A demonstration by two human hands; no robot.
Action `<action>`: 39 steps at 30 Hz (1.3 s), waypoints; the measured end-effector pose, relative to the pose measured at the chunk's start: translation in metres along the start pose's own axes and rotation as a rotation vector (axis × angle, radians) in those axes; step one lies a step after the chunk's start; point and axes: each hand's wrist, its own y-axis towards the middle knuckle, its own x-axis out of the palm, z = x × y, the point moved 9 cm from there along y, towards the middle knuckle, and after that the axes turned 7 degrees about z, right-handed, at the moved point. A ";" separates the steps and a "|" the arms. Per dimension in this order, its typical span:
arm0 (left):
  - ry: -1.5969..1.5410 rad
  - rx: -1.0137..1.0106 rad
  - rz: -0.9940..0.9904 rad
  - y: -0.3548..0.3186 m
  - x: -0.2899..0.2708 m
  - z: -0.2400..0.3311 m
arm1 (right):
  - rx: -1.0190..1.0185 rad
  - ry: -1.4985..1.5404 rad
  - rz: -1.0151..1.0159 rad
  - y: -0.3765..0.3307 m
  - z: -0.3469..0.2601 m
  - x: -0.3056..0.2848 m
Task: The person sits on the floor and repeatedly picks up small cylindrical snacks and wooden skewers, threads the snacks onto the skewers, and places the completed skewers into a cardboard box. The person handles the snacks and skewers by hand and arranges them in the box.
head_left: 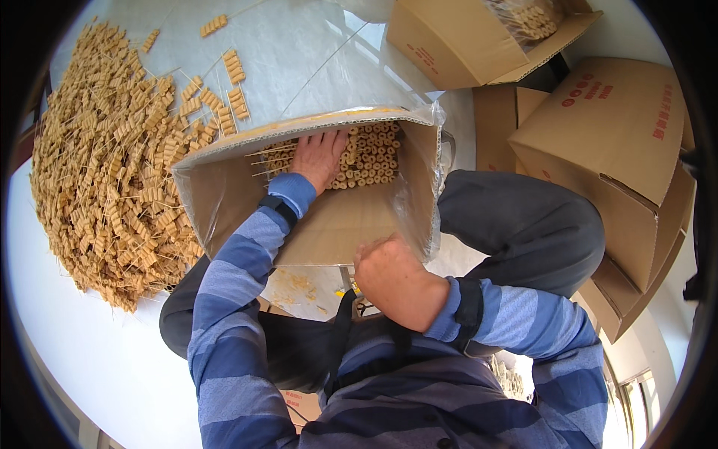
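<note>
Inside the tilted cardboard box (329,224), left hand (318,156) lies flat and open, palm pressed on the packed skewers (370,153) stacked at the box's far end; their long axes run along the box toward the person, sticks poking out just left of the fingers, so left is the nearer hand. Right hand (389,273) grips the box's near rim, fingers curled over the plastic liner (437,123). Loose skewer heap (112,165) covers the table (90,352) to the left; more boxes (613,127) on the right, one also holding skewers.
</note>
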 end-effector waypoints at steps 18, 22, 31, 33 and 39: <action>0.029 -0.016 0.335 -0.010 0.033 -0.019 | 0.055 -0.005 -0.016 -0.001 -0.003 0.004; -0.135 -0.196 0.172 -0.015 0.055 -0.034 | -0.002 0.054 -0.047 0.000 -0.004 0.004; -0.198 -0.355 0.105 -0.035 0.054 -0.043 | -0.024 0.200 -0.170 0.006 0.007 -0.007; -0.256 -0.375 -0.007 -0.039 0.064 -0.045 | -0.028 0.213 -0.159 0.006 0.004 -0.008; -0.248 -0.355 0.003 -0.037 0.066 -0.048 | -0.027 0.131 -0.280 0.012 -0.010 0.012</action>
